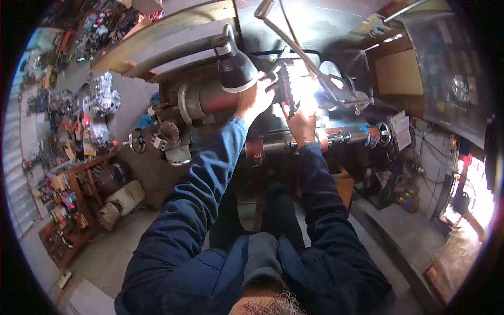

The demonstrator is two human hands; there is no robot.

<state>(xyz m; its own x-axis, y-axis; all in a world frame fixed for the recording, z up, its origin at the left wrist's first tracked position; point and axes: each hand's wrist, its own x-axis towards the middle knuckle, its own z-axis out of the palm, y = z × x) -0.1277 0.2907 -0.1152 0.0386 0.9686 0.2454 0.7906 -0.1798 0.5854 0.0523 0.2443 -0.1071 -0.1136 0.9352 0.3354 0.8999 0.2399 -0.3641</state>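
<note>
A long dark metal part with a scalloped edge (286,86) stands out against strong glare over the machine. My right hand (302,125) is closed around its near end, thumb on the left side. My left hand (254,101) reaches up beside the black lamp shade (236,68), close to the part's left side. Bright light washes out the left fingers, so their grip does not show. Left of that hand lies the machine's thick cylindrical body (212,98), reddish and grey. A long metal lever (294,34) slants down past the right of the dark part.
A handwheel (137,142) sits at the machine's left end, another handwheel (385,133) at its right. Metal engine parts (105,97) crowd the left side. A pale cylindrical tank (125,198) lies on the floor. Papers (401,130) hang at the right near loose cables.
</note>
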